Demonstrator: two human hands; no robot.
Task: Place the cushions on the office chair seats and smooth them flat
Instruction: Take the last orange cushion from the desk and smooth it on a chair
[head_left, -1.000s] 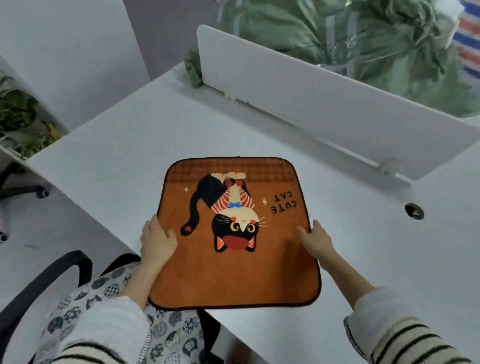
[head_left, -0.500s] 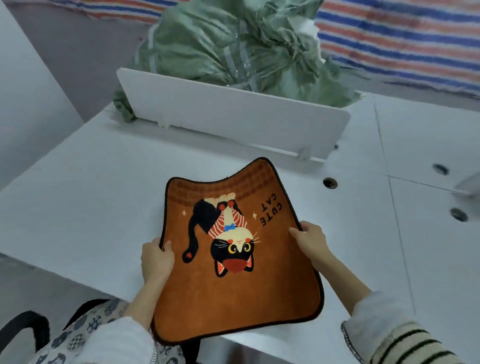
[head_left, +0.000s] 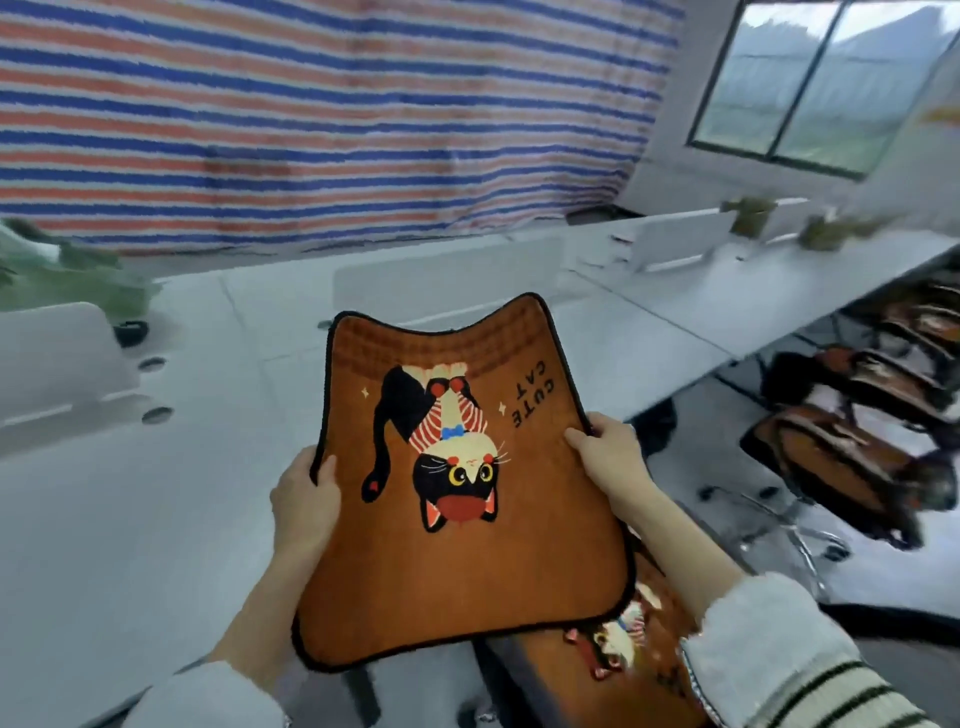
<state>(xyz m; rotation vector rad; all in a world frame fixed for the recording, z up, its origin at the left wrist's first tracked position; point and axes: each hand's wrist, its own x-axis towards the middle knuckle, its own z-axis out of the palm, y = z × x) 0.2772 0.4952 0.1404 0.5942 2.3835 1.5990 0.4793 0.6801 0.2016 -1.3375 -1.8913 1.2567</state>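
Your left hand (head_left: 304, 501) and right hand (head_left: 608, 457) pinch, fingers closed, the opposite side edges of the orange square plush cushion with the black cat print (head_left: 462, 519), held clear above the white counter (head_left: 130, 519); below the cushion's right corner lies a second, matching cushion (head_left: 628, 649), nearer your right hand
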